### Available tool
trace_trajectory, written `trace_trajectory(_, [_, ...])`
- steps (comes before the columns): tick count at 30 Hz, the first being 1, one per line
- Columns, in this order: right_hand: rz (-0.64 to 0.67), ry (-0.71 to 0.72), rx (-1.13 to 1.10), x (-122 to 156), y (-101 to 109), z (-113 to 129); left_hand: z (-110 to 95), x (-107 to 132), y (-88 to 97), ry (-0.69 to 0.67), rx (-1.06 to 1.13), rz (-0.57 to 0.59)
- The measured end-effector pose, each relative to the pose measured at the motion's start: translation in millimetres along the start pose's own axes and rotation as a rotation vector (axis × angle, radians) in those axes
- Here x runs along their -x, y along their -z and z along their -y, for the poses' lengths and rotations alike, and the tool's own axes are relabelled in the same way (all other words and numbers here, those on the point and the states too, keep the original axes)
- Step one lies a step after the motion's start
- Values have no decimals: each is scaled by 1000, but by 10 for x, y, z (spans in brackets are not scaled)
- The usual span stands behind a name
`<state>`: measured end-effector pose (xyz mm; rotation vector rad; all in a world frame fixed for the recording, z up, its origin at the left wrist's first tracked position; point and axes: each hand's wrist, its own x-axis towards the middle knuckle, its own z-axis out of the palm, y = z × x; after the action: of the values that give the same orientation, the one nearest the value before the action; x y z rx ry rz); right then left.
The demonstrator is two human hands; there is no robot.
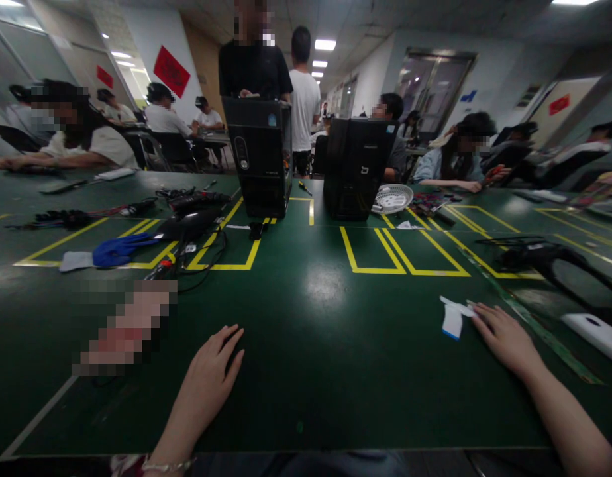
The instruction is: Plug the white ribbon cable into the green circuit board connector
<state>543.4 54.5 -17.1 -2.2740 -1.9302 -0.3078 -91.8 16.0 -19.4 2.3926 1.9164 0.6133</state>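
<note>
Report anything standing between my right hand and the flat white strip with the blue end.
Nothing visible does: the bare right hand lies on the green tabletop, fingertips right at the flat white blue-ended strip.

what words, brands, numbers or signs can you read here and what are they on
Nothing reads clearly.
Left black tower: badge and lettering, too small.
Right black tower: white logo, too blurred.
Their blue-and-white stickers: too small.
Red wall signs: blurred.
White tag by the cables: too small.
White strip by right hand: no legible print.
</note>
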Motion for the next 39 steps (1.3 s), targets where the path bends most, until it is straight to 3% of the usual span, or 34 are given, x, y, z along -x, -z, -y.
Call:
trace_trajectory(3, [38, 176, -115, 4, 5, 411, -9, 1, 2, 6, 9, -8])
trace_trajectory(7, [59, 423, -254, 124, 163, 1194, -11, 6, 7, 8, 24, -13])
trace_trajectory(11, [158, 642, -310, 270, 347, 1925, -8, 8, 11, 16, 21, -8])
trace_trajectory(18, [272, 931, -423, 357, 534, 2725, -8, 12, -7, -2, 2, 5])
trace_trajectory(23, [279, 1006, -465, 362, 602, 2948, 9, 12, -23, 4, -10, 5])
trace_trajectory(29, [295, 1019, -513, 348, 599, 2952, -20, -35, -36, -63, 59, -18])
trace_trajectory(39, [324, 1061, -515, 363, 595, 2957, -754, -64, 19, -365, 319, 150])
